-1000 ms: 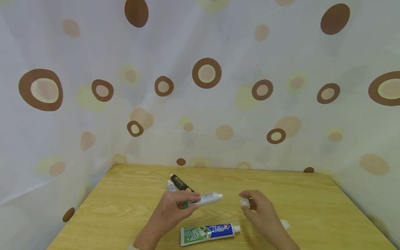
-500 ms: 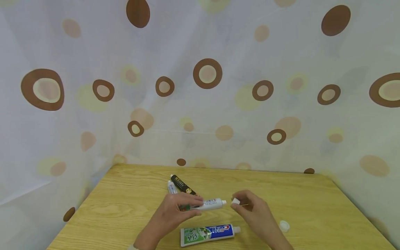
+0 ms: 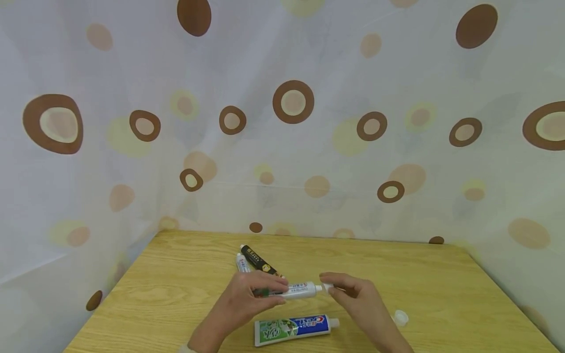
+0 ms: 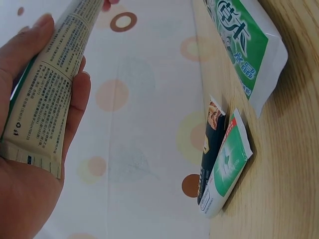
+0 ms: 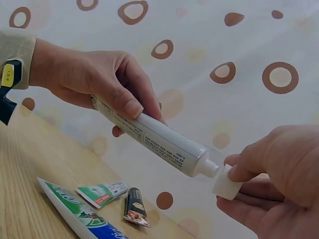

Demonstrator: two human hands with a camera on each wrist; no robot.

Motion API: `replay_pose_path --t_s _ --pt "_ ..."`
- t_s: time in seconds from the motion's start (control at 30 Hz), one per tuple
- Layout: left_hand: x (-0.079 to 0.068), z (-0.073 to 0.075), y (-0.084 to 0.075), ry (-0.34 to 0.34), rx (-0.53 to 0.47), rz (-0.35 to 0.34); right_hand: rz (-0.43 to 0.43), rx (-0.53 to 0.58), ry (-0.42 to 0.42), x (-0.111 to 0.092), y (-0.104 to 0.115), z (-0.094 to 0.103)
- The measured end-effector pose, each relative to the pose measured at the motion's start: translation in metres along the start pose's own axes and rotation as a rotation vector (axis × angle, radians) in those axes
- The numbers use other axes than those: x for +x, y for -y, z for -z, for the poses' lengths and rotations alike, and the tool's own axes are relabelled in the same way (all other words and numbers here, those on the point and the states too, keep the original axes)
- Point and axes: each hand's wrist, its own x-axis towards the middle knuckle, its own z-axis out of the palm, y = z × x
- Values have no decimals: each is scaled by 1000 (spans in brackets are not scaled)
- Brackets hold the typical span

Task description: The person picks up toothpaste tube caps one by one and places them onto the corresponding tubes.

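My left hand grips a white toothpaste tube above the table, its bare nozzle facing right. Printed small text covers the side of this tube seen in the left wrist view. Between thumb and fingers, my right hand pinches a white cap right at the nozzle. A narrow gap seems to part cap and nozzle in the right wrist view. Below the hands, a green and blue toothpaste tube lies uncapped on the table.
Behind the left hand lie a black toothpaste tube and a smaller green and white tube, side by side. Another white cap rests on the wooden table right of the right hand. A patterned curtain stands behind.
My right hand has moved left, bringing the cap to the tube's nozzle and turning it toward it. The left hand has lowered the tube slightly and shifted it a little right.
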Motion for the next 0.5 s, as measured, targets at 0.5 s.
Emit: replay_pose_path --t_s 0.5 --pt "0 2 -3 15 -2 -35 28 39 45 -5 9 -1"
